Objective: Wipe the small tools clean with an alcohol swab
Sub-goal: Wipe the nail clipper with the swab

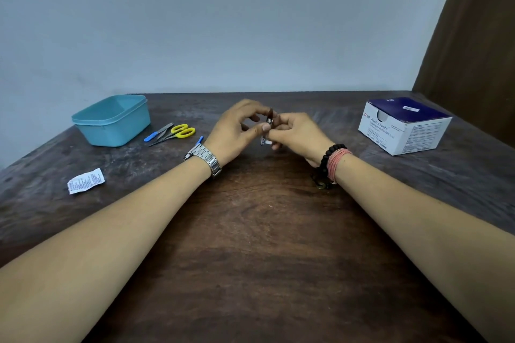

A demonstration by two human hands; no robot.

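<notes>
My left hand (237, 131) and my right hand (295, 133) meet above the middle of the dark wooden table (250, 231). Between their fingertips stands a small metal nail clipper (269, 122), held nearly upright by the left thumb and fingers. A bit of white swab (267, 142) shows at the clipper's lower end, pinched in my right fingers. Yellow-handled scissors (178, 132), a blue-handled tool (157, 133) and another blue-tipped tool (200, 140), partly hidden behind my left wrist, lie on the table to the left.
A teal plastic tub (111, 120) stands at the back left. A torn white swab wrapper (85, 180) lies near the left edge. A blue and white box of alcohol swabs (404, 125) sits at the back right. A wall runs behind the table.
</notes>
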